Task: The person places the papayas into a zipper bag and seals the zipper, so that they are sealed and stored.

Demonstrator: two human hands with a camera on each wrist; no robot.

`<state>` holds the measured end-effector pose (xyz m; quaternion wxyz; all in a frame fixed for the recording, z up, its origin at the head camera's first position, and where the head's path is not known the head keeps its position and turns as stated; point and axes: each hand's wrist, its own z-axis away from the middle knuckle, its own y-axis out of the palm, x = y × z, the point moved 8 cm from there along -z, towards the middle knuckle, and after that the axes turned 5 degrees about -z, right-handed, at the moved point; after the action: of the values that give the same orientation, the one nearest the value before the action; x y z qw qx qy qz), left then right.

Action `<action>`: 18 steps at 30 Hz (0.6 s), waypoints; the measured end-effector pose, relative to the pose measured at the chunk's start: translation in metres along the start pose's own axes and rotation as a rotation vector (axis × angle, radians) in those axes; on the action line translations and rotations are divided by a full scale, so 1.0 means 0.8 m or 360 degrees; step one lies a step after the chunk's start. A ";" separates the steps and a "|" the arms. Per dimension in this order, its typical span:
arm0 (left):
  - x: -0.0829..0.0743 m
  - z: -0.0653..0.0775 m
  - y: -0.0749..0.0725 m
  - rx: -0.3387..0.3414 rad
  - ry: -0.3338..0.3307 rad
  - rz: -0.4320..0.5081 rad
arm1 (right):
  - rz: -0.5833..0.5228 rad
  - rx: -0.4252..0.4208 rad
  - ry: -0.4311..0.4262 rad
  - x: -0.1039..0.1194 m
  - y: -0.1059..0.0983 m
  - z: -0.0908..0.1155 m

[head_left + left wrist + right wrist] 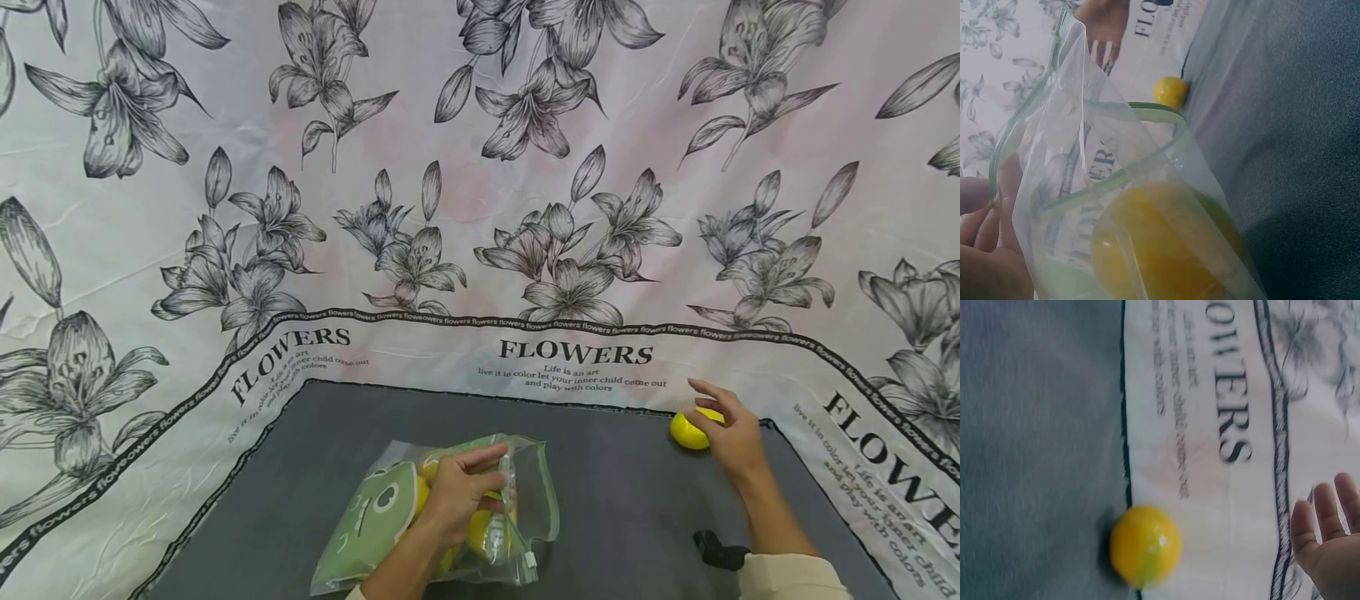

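Note:
A clear zip bag (540,475) with a green cartoon face printed on it lies on the grey surface, yellow fruits (483,533) inside. My left hand (461,492) pinches the bag's green-trimmed mouth between thumb and fingers; the left wrist view shows the rim gaping around a large yellow-orange fruit (1154,244). Over at the right, a single round yellow fruit (690,431) sits by the far edge of the grey surface. My right hand (735,437) hovers just beside and above it, fingers spread and holding nothing. In the right wrist view, that fruit (1145,545) stands apart from the fingers (1329,515).
The grey surface (600,492) is bordered by white cloth (420,358) printed with flowers and lettering, which rises behind like a wall. A small black object (717,550) shows beside the right forearm.

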<state>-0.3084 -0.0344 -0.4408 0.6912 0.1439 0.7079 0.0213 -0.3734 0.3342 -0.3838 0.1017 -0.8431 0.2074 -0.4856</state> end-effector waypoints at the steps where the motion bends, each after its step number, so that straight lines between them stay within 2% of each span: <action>1: 0.000 0.000 0.000 -0.0003 -0.0002 0.0003 | 0.0026 -0.0017 0.0038 -0.006 -0.005 -0.002; 4: 0.001 -0.001 0.000 0.0001 -0.0004 0.0006 | 0.0086 -0.0052 0.0156 -0.028 -0.017 -0.009; 9: 0.001 -0.002 0.001 0.0040 -0.0002 0.0000 | -0.0005 -0.0048 0.0394 -0.066 -0.026 -0.018; 14: 0.002 -0.002 0.001 0.0059 0.0004 0.0004 | -0.0033 0.0024 0.0541 -0.097 -0.024 -0.023; 18: 0.005 -0.002 0.000 0.0041 -0.0020 0.0016 | 0.0037 0.0106 0.0629 -0.116 -0.018 -0.026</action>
<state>-0.3103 -0.0334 -0.4443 0.6935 0.1565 0.7031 0.0148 -0.4286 0.3893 -0.4404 0.0924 -0.7252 0.2168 -0.6470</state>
